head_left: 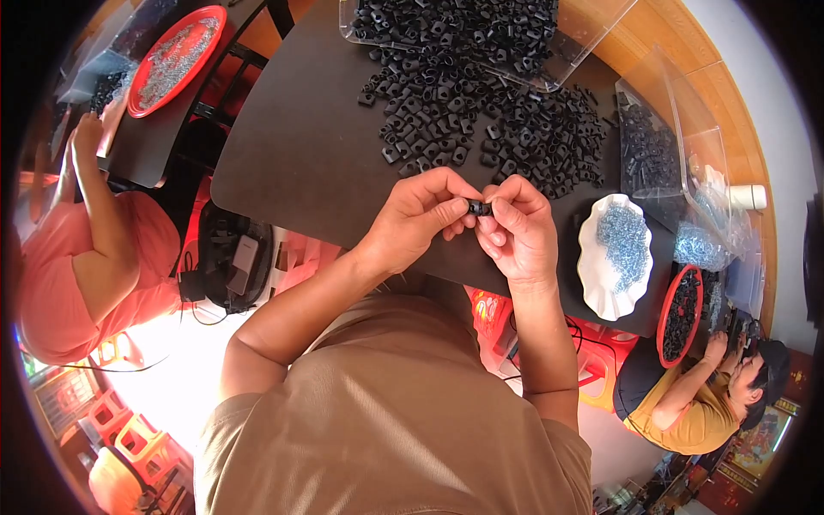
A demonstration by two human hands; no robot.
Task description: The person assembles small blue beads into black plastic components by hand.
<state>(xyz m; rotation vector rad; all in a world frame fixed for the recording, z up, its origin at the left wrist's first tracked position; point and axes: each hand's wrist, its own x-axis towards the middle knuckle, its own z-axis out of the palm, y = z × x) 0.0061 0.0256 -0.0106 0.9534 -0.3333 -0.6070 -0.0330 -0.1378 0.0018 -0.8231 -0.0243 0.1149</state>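
Both my hands meet over the near edge of the dark table [292, 129]. A small black plastic part [479, 208] is pinched between them. My left hand [419, 210] grips its left end with thumb and fingers. At its other end, the thumb and fingertips of my right hand [521, 225] close on it. The fingers cover much of the part, so its full shape is hidden. Just beyond my hands spreads a loose heap of similar black plastic parts [429, 124]. To the right, a white scalloped dish [594, 287] holds many small, clear bluish pieces [622, 245].
A clear bin [348, 26] full of black parts stands at the far side. Another clear bin [678, 103] is at the right, beside a red tray [663, 330] of black parts and a co-worker [695, 412]. At left, another person [103, 249] sits near a red tray [221, 39].
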